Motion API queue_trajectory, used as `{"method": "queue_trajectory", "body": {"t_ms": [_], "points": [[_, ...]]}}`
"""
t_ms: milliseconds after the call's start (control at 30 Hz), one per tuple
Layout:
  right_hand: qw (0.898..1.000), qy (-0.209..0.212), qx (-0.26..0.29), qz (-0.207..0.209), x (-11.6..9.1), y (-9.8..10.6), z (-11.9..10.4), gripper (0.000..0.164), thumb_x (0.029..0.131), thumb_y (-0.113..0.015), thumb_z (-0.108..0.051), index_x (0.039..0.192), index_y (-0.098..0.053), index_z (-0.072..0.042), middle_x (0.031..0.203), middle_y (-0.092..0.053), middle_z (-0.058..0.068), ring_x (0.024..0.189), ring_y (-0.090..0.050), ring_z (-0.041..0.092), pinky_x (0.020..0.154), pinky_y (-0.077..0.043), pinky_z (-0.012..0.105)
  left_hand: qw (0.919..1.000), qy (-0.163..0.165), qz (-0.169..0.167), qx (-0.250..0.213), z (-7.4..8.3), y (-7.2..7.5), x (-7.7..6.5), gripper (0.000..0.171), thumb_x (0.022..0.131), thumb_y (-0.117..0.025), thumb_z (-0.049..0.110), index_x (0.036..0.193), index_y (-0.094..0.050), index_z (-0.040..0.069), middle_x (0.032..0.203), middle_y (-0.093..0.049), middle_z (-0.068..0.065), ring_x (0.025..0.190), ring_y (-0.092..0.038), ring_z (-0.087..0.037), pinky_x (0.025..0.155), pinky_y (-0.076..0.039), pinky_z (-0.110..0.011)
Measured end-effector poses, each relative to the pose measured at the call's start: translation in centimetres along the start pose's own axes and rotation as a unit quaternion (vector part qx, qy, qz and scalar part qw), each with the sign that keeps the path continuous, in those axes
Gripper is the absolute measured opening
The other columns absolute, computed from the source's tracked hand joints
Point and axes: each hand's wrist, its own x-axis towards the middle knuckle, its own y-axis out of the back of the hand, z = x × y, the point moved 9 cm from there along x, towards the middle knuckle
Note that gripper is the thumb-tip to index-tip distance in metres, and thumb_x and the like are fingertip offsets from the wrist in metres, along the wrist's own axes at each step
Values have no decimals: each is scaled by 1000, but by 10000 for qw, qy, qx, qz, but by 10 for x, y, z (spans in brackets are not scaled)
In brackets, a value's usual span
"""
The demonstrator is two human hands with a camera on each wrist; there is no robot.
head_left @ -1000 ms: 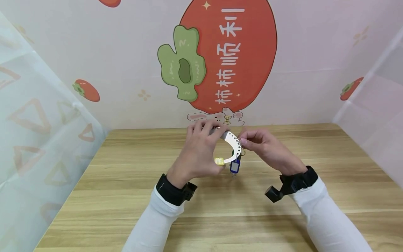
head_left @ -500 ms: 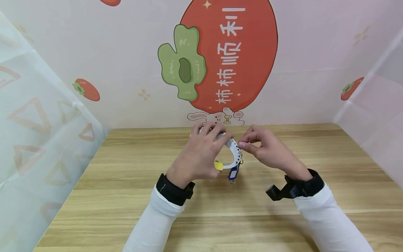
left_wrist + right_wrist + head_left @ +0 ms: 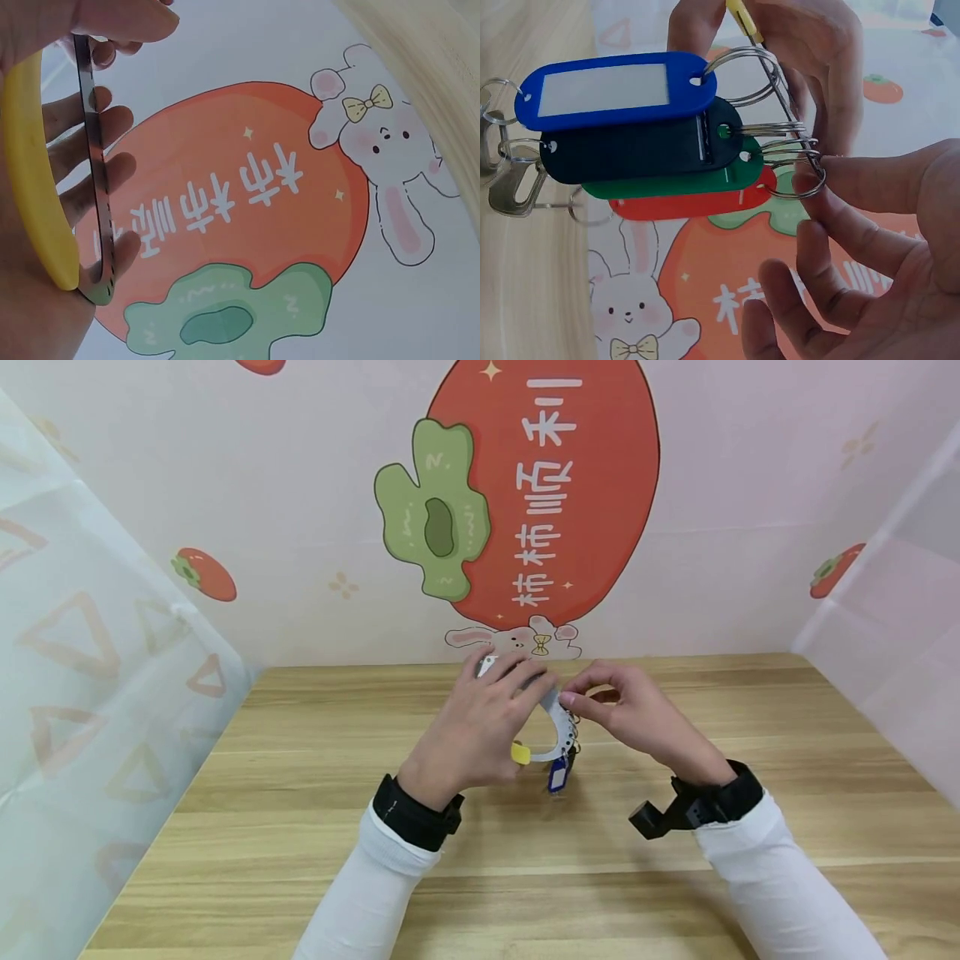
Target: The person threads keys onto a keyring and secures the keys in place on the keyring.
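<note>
My left hand [image 3: 472, 727] holds a flat metal hoop [image 3: 564, 727] with small holes along its edge and a yellow grip [image 3: 30, 172], its fingers spread over the far side. Four key tags hang from the edge by split rings: blue [image 3: 604, 88], nearly black [image 3: 630, 154], green [image 3: 671, 185] and red [image 3: 694, 205]. At the hoop's right edge my right hand [image 3: 630, 714] pinches the red tag's split ring [image 3: 817, 187] between thumb and forefinger, its other fingers loosely curled.
Metal clips [image 3: 514, 195] dangle from the tags' outer ends. Below the hands lies the wood-grain tabletop [image 3: 525, 877], with a printed backdrop [image 3: 300, 485] behind it and pale sheets on both sides.
The hoop has tipped and dropped slightly, with the blue tag lower. My right hand has shifted a little to the left, still pinching at the hoop's edge.
</note>
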Motion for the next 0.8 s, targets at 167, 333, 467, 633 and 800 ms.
{"method": "queue_trajectory", "body": {"t_ms": [167,333,467,633,800], "points": [[9986,-99,498,-161,1,-1,2,14,98,-68,-15,104,-74,-3,108,-66,11,101,-61,30,89,-54,34,9997,-11,182,189,2,5,0,98,59,-92,36,145,-53,10,143,-55,-4,140,-40,-27,118,-17,-58],[9962,-214,794,-300,0,1,3,17,98,-68,-15,106,-73,-1,112,-65,12,103,-62,30,91,-54,37,9984,210,452,280,-3,13,-1,104,55,-91,32,148,-50,10,150,-48,-8,145,-32,-30,117,-15,-58],[9948,-302,917,-314,0,2,6,19,99,-67,-19,106,-72,-1,112,-65,13,103,-61,32,92,-51,40,9961,457,684,331,-9,16,-2,102,55,-88,27,149,-50,12,154,-42,-13,145,-30,-35,117,-16,-56],[9931,-318,1080,-320,0,1,7,23,99,-68,-22,101,-72,0,112,-64,14,109,-57,31,93,-48,44,9928,704,945,230,-14,20,-2,96,56,-81,12,147,-51,12,154,-38,-16,144,-28,-37,116,-24,-53],[9883,-526,1423,-148,-1,4,10,28,99,-67,-24,112,-72,1,117,-66,13,114,-55,30,99,-44,48,9850,1238,1160,-306,-22,22,-3,101,60,-80,3,153,-40,12,143,-47,-16,129,-44,-35,102,-42,-49]]}}
